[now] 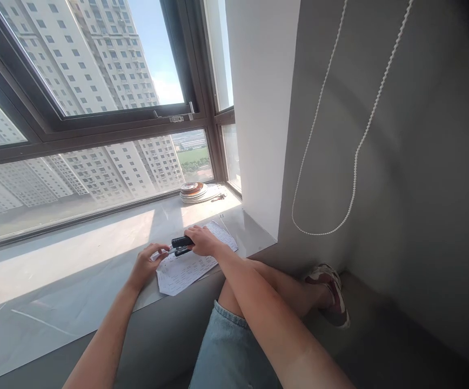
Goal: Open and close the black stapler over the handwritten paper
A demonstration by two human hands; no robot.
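Note:
My right hand (203, 241) is wrapped round the rear end of a black stapler (181, 242), its jaws parted and pointing left. At the stapler's front, my left hand (147, 265) is closed in a pinch by a small silvery piece. Whether that piece is a strip of staples or part of the stapler, I cannot tell. Beneath both hands lie printed sheets of paper (186, 274), spread at a slant on the marble windowsill (76, 270), with one corner close to its front edge.
In the sill's far corner sits a stack of round, plate-like things (194, 191), with a small dark bunch of something (219, 198) beside it. A white beaded blind cord (355, 173) hangs along the grey wall at right. Window frames (129, 129) border the sill's back.

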